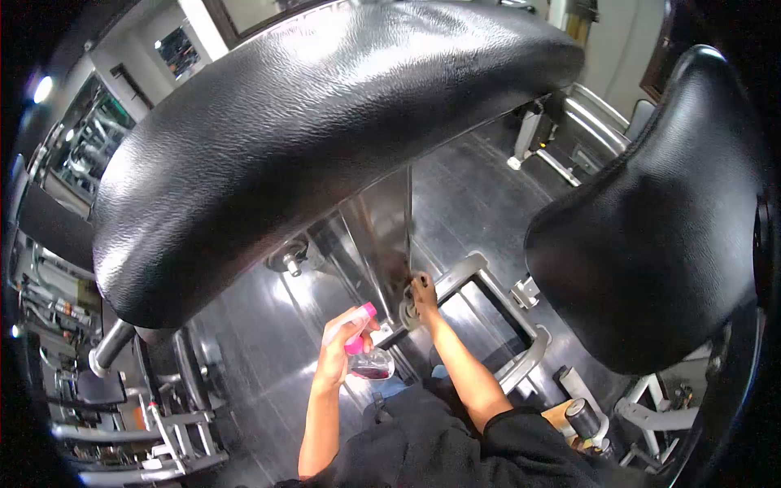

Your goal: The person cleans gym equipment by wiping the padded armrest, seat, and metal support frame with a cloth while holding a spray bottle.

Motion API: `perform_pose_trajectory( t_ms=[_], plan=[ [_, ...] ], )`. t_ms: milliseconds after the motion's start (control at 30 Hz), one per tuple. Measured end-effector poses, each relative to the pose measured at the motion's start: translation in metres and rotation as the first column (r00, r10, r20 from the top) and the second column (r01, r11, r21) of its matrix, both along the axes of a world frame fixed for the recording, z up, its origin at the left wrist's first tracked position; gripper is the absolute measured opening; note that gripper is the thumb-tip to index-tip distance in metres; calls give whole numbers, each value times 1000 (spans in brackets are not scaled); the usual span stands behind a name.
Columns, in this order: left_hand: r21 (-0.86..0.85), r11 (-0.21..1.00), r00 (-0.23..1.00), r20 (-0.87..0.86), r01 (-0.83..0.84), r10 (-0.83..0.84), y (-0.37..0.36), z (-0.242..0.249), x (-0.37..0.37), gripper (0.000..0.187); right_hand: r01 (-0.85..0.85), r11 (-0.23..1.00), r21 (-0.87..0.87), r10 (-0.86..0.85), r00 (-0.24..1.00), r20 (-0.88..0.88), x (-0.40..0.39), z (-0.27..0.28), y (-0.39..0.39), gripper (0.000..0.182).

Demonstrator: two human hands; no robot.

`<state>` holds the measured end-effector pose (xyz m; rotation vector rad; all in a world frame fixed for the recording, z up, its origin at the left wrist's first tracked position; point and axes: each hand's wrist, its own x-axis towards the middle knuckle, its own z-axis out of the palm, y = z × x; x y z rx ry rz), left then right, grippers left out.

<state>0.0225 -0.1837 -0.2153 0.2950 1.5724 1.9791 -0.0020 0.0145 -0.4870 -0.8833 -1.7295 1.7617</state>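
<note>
A clear spray bottle (373,363) with a pink and white spray head and a little dark liquid is in my left hand (345,342), whose fingers wrap round its neck. My right hand (423,294) reaches down to the lower part of a dark metal post (378,220), its fingers curled against the post beside a round metal part. Whether it holds a cloth or anything else is too small to tell. Above both hands spans a large black padded cushion (325,122) of a gym machine.
Another black pad (651,220) stands at the right. A grey metal frame (529,354) lies low by my right hand. A peg (290,262) sticks out under the large cushion. More gym machines (154,435) stand at the left, on dark flooring (252,366).
</note>
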Motion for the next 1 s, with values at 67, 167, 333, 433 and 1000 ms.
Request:
perform_pose_trajectory(
  t_ms=[67, 167, 333, 433, 1000],
  plan=[
    [-4, 1000, 1000, -8, 30, -30, -5, 3, -5, 34, -41, 935, -351, 89, 989, 122, 1, 8, 8, 32],
    [-7, 993, 992, -57, 114, -114, -10, 9, -13, 34, 97, 744, -662, -84, 995, 51, 26, 49, 19, 18],
    [14, 958, 949, -139, 287, -283, 1, 10, -30, 31, -250, 634, -732, -18, 941, -337, 81, 156, 47, 9],
    [-72, 892, 864, -223, 447, -451, 18, 25, -38, 29, -177, 853, -491, -23, 927, -374, 121, 243, 37, 21],
    [150, 702, 402, -891, 696, -208, 202, 192, -14, 29, 408, 654, 637, -224, 909, -352, 270, 513, 104, 35]
  ],
)
